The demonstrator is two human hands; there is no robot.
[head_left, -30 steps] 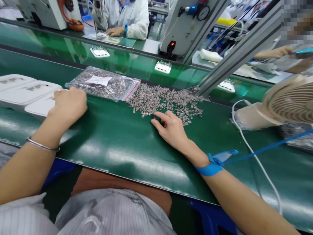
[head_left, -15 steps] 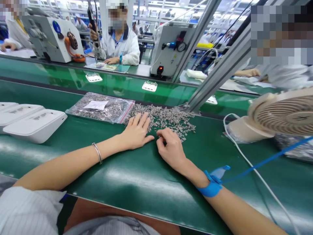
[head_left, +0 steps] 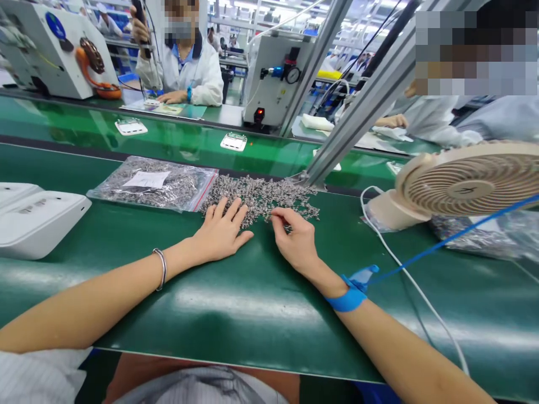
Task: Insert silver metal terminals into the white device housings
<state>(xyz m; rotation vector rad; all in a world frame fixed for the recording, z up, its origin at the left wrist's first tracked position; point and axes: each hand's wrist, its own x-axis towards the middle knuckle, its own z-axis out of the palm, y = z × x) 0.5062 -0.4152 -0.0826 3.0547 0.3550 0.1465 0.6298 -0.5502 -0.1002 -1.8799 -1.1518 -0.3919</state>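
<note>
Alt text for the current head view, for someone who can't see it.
A person's left hand is spread at the near edge of a pile of small metallic parts on a green surface; the right hand pinches beside it, any held part too small to tell. A bag of similar parts lies left of the pile; a beige fan stands to the right.
</note>
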